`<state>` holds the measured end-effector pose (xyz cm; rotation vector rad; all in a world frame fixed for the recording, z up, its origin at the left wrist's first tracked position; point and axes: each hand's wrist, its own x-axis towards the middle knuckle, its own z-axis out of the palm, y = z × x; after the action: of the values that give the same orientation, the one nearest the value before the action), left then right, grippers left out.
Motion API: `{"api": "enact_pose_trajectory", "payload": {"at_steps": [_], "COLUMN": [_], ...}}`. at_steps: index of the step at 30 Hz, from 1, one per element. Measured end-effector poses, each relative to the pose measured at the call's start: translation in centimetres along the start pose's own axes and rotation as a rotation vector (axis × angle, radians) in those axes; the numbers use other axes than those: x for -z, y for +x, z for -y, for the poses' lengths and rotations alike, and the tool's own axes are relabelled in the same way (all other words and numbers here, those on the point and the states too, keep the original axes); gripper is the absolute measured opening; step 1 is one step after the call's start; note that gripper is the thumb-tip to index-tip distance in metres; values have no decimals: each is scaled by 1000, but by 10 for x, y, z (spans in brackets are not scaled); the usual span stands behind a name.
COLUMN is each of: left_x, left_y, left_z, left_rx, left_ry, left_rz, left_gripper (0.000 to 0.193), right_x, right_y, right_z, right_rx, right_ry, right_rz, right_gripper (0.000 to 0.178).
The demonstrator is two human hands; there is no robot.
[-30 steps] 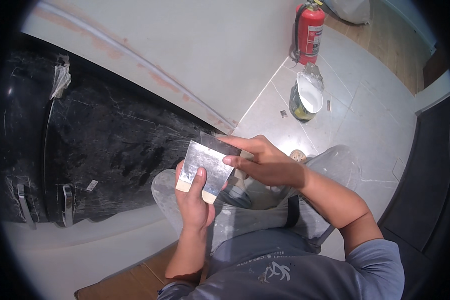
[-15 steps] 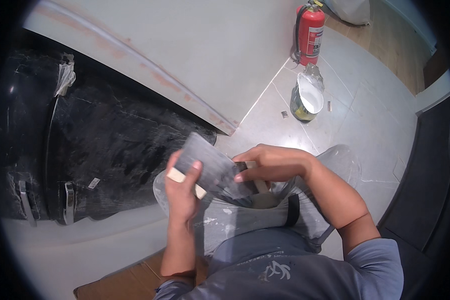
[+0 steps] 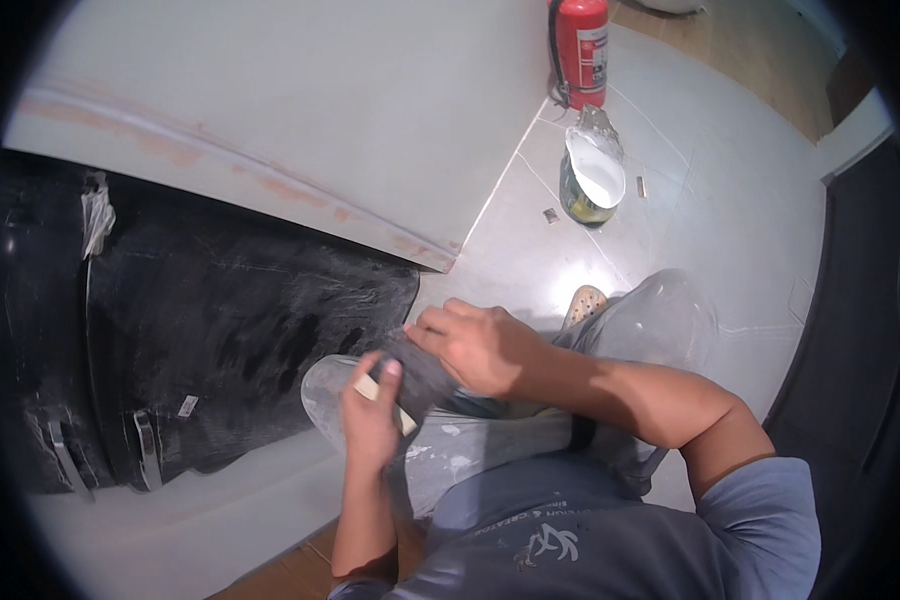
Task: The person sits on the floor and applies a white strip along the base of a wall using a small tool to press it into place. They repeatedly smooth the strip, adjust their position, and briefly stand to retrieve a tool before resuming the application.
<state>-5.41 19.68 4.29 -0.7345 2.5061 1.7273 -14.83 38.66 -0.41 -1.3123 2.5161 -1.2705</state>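
Note:
In front of my knees, my left hand (image 3: 368, 432) grips a wide dark putty scraper (image 3: 410, 368) by its cream back strip (image 3: 407, 422), thumb pressed on the blade. My right hand (image 3: 480, 350) reaches across to the blade's far edge, its fingers bent and closed. Whatever it holds there is hidden behind the hand and smeared by motion. Ahead to the right stands an open bucket (image 3: 575, 200) on the floor, tilted in view, with white paste (image 3: 598, 170) inside and round its rim.
A red fire extinguisher (image 3: 587, 65) stands behind the bucket beside the pale wall panel (image 3: 320, 90). Dusty black doors (image 3: 230, 350) with metal handles (image 3: 148, 450) lie to my left. Small scraps (image 3: 642, 187) dot the tiled floor. A tan clog (image 3: 585, 303) shows beyond my right arm.
My right hand has moved left and over the scraper, covering much of its blade. The second dark, cream-edged piece it held is out of sight. The whole view has shifted slightly.

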Motion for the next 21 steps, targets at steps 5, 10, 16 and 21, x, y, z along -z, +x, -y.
{"api": "enact_pose_trajectory", "payload": {"at_steps": [5, 10, 16, 21], "left_x": [18, 40, 11, 22], "left_y": [-13, 1, -43, -35], "left_z": [32, 53, 88, 83], "left_rx": [167, 218, 487, 352], "left_ry": [-122, -1464, -1128, -1369], "left_rz": [-60, 751, -204, 492], "left_gripper": [35, 42, 41, 19], "right_x": [-6, -22, -37, -35], "right_y": [-3, -12, -17, -3], "right_z": [-4, 36, 42, 14], "right_rx": [-38, 342, 288, -198], "right_ry": [-15, 268, 319, 694], "right_rz": [14, -305, -221, -283], "right_gripper": [45, 57, 54, 35]}}
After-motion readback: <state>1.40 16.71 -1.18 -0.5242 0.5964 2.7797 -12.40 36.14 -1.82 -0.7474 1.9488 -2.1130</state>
